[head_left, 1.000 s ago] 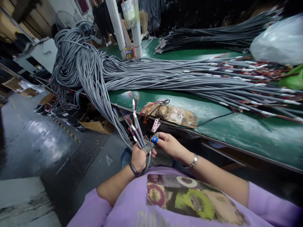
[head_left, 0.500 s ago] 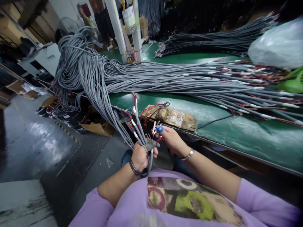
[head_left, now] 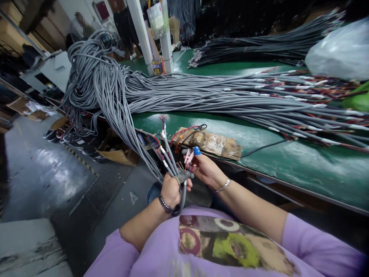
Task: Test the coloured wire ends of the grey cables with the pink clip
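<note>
My left hand (head_left: 172, 189) is closed around several grey cables (head_left: 171, 163), its thumb in a grey cover lying across them. Stripped ends with thin coloured wires (head_left: 180, 166) stick up just past that thumb. My right hand (head_left: 208, 169), with a blue cover on one fingertip, pinches a small pale pink clip (head_left: 188, 157), which looks like a clothes peg. The clip is close to the wire ends; whether it touches them I cannot tell. White sleeves (head_left: 163, 134) wrap the necks of other cables in the bunch.
A large bundle of grey cables (head_left: 184, 94) runs along the green bench (head_left: 288, 165). Near its front edge lies a taped board (head_left: 216, 143) with red and black wires. Black cables (head_left: 253, 48) and a clear plastic bag (head_left: 340, 52) are behind. An open cardboard box (head_left: 118, 154) stands below left.
My right hand has shifted slightly left, toward the left hand, and the pink clip has turned so more of it shows. My left hand keeps its hold on the cables.
</note>
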`<control>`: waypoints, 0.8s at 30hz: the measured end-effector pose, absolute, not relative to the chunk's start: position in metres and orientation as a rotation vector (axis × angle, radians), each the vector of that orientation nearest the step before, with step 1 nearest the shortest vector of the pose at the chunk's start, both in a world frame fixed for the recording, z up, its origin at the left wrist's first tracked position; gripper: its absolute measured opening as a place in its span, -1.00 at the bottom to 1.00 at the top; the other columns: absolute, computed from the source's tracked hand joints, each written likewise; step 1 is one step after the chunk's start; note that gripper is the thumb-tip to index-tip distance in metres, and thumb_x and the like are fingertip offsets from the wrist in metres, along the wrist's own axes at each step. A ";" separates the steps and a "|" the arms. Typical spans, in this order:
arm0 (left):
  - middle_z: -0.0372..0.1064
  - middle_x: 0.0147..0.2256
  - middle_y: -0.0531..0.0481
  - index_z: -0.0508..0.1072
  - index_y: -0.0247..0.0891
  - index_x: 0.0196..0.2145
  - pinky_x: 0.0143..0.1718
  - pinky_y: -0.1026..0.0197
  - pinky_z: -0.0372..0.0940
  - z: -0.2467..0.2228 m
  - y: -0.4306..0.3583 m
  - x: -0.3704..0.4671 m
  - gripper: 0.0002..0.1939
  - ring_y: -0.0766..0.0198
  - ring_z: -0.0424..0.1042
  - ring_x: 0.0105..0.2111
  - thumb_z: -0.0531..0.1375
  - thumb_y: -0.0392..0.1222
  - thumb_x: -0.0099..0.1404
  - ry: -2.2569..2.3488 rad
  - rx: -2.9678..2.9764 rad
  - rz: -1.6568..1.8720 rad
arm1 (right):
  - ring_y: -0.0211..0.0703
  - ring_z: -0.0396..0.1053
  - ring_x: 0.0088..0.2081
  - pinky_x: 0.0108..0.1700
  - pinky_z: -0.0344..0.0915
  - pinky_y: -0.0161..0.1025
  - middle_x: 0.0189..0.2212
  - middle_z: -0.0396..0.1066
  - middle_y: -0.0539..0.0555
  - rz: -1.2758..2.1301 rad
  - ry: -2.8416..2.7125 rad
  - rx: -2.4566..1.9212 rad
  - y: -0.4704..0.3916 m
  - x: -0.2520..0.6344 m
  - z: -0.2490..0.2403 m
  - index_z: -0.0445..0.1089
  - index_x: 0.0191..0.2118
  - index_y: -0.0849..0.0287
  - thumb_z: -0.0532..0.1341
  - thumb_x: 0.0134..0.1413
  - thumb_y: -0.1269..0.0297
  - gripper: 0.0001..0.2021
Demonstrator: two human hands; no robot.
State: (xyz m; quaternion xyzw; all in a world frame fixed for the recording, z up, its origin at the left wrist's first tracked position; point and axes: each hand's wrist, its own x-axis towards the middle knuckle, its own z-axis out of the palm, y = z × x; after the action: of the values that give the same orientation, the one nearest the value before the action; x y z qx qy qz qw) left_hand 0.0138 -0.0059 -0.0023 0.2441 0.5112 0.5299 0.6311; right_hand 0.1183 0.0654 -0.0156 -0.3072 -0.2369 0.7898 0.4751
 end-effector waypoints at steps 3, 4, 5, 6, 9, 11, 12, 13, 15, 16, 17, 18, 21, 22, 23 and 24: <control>0.31 -0.71 0.03 0.43 -0.36 -0.57 -0.70 0.34 0.12 -0.003 -0.007 0.013 -0.68 0.41 0.23 -0.72 0.35 -0.04 -0.13 1.170 0.565 1.210 | -0.28 0.25 -0.53 -0.49 0.27 -0.33 -0.55 0.36 0.02 1.961 -0.607 -0.750 0.063 0.120 -0.016 0.43 -0.42 0.16 0.23 -0.05 -0.18 -0.56; 0.31 -0.71 0.03 0.43 -0.36 -0.56 -0.70 0.34 0.12 -0.003 -0.007 0.013 -0.68 0.40 0.23 -0.72 0.36 -0.04 -0.13 1.162 0.567 1.213 | -0.27 0.25 -0.53 -0.50 0.27 -0.33 -0.54 0.37 0.03 1.977 -0.617 -0.744 0.062 0.121 -0.015 0.41 -0.42 0.16 0.20 -0.05 -0.21 -0.54; 0.31 -0.71 0.03 0.43 -0.36 -0.56 -0.71 0.35 0.11 -0.003 -0.008 0.012 -0.68 0.40 0.23 -0.72 0.36 -0.04 -0.12 1.152 0.567 1.218 | -0.27 0.26 -0.53 -0.50 0.27 -0.33 -0.53 0.38 0.03 1.997 -0.627 -0.736 0.061 0.122 -0.014 0.40 -0.43 0.16 0.18 -0.04 -0.23 -0.53; 0.31 -0.71 0.03 0.43 -0.35 -0.56 -0.71 0.35 0.11 -0.003 -0.010 0.012 -0.69 0.40 0.24 -0.72 0.36 -0.04 -0.12 1.143 0.567 1.223 | -0.27 0.26 -0.53 -0.49 0.28 -0.33 -0.52 0.39 0.04 2.022 -0.636 -0.728 0.060 0.124 -0.014 0.40 -0.43 0.16 0.16 -0.03 -0.24 -0.52; 0.33 -0.70 0.02 0.43 -0.35 -0.56 -0.71 0.35 0.11 -0.002 -0.014 0.011 -0.69 0.39 0.25 -0.72 0.36 -0.04 -0.11 1.132 0.572 1.239 | -0.28 0.28 -0.51 -0.46 0.30 -0.31 -0.47 0.43 0.07 2.110 -0.613 -0.701 0.059 0.127 -0.012 0.40 -0.42 0.17 0.15 0.00 -0.23 -0.52; 0.33 -0.70 0.01 0.43 -0.36 -0.57 -0.71 0.35 0.12 0.001 -0.017 0.011 -0.68 0.39 0.25 -0.72 0.36 -0.02 -0.10 1.142 0.571 1.254 | -0.27 0.31 -0.49 -0.44 0.31 -0.31 -0.42 0.45 0.08 2.138 -0.571 -0.694 0.058 0.129 -0.012 0.42 -0.40 0.17 0.16 0.04 -0.17 -0.56; 0.33 -0.70 0.01 0.42 -0.36 -0.57 -0.71 0.35 0.12 0.002 -0.018 0.011 -0.67 0.40 0.25 -0.72 0.36 -0.01 -0.10 1.149 0.567 1.263 | -0.27 0.32 -0.48 -0.43 0.32 -0.31 -0.41 0.46 0.08 2.136 -0.556 -0.700 0.059 0.129 -0.012 0.42 -0.38 0.17 0.17 0.05 -0.13 -0.59; 0.33 -0.70 0.01 0.42 -0.36 -0.57 -0.71 0.35 0.11 0.003 -0.018 0.011 -0.66 0.40 0.24 -0.72 0.36 0.00 -0.09 1.157 0.561 1.274 | -0.27 0.32 -0.48 -0.42 0.32 -0.31 -0.41 0.46 0.07 2.128 -0.550 -0.709 0.059 0.130 -0.013 0.43 -0.37 0.17 0.18 0.07 -0.09 -0.62; 0.32 -0.70 0.03 0.42 -0.35 -0.56 -0.70 0.35 0.10 0.005 -0.017 0.011 -0.64 0.42 0.23 -0.73 0.36 0.03 -0.09 1.169 0.549 1.299 | -0.28 0.33 -0.48 -0.42 0.32 -0.32 -0.45 0.45 0.06 2.103 -0.557 -0.722 0.059 0.130 -0.012 0.43 -0.36 0.18 0.20 0.08 -0.04 -0.66; 0.31 -0.71 0.04 0.42 -0.34 -0.55 -0.70 0.35 0.09 0.006 -0.017 0.012 -0.64 0.42 0.22 -0.73 0.36 0.03 -0.09 1.173 0.546 1.309 | -0.28 0.33 -0.49 -0.42 0.32 -0.32 -0.47 0.44 0.05 2.095 -0.565 -0.723 0.059 0.130 -0.012 0.43 -0.37 0.19 0.21 0.08 -0.03 -0.66; 0.31 -0.71 0.05 0.42 -0.34 -0.55 -0.70 0.35 0.09 0.007 -0.016 0.012 -0.64 0.42 0.22 -0.73 0.36 0.04 -0.09 1.175 0.548 1.315 | -0.29 0.33 -0.49 -0.43 0.32 -0.33 -0.48 0.43 0.04 2.088 -0.574 -0.721 0.059 0.131 -0.012 0.43 -0.37 0.19 0.21 0.07 -0.03 -0.66; 0.31 -0.71 0.05 0.41 -0.34 -0.55 -0.70 0.35 0.09 0.007 -0.015 0.013 -0.63 0.43 0.21 -0.73 0.35 0.04 -0.08 1.178 0.552 1.320 | -0.29 0.32 -0.50 -0.44 0.32 -0.33 -0.49 0.42 0.03 2.082 -0.583 -0.719 0.059 0.131 -0.011 0.43 -0.37 0.19 0.22 0.06 -0.03 -0.66; 0.31 -0.71 0.04 0.41 -0.34 -0.57 -0.69 0.35 0.09 0.006 -0.012 0.014 -0.64 0.42 0.21 -0.73 0.35 0.04 -0.07 1.187 0.566 1.332 | -0.29 0.30 -0.51 -0.47 0.31 -0.34 -0.53 0.39 0.00 2.071 -0.592 -0.728 0.059 0.131 -0.010 0.42 -0.39 0.18 0.26 0.02 -0.03 -0.67; 0.31 -0.71 0.04 0.41 -0.34 -0.57 -0.69 0.34 0.09 0.005 -0.011 0.014 -0.64 0.42 0.21 -0.73 0.34 0.04 -0.06 1.191 0.567 1.336 | -0.28 0.30 -0.50 -0.47 0.31 -0.33 -0.53 0.40 0.01 2.071 -0.582 -0.731 0.060 0.131 -0.010 0.42 -0.40 0.18 0.27 0.01 -0.02 -0.68; 0.31 -0.71 0.04 0.41 -0.34 -0.58 -0.68 0.34 0.09 0.003 -0.010 0.015 -0.65 0.42 0.21 -0.73 0.34 0.03 -0.06 1.195 0.565 1.340 | -0.27 0.32 -0.48 -0.45 0.31 -0.32 -0.51 0.42 0.02 2.073 -0.563 -0.735 0.060 0.130 -0.010 0.43 -0.40 0.18 0.28 0.00 0.00 -0.70; 0.30 -0.71 0.04 0.41 -0.34 -0.59 -0.69 0.34 0.08 0.002 -0.009 0.015 -0.66 0.42 0.21 -0.73 0.34 0.02 -0.05 1.198 0.562 1.343 | -0.25 0.33 -0.46 -0.43 0.31 -0.31 -0.48 0.45 0.04 2.074 -0.542 -0.738 0.060 0.130 -0.011 0.43 -0.39 0.18 0.29 0.00 0.02 -0.71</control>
State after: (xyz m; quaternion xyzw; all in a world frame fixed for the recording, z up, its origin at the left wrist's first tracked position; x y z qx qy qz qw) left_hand 0.0150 -0.0088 0.0020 0.2410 0.5140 0.5766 0.5876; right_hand 0.1298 0.0600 -0.0107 -0.2951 -0.2164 0.8288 0.4233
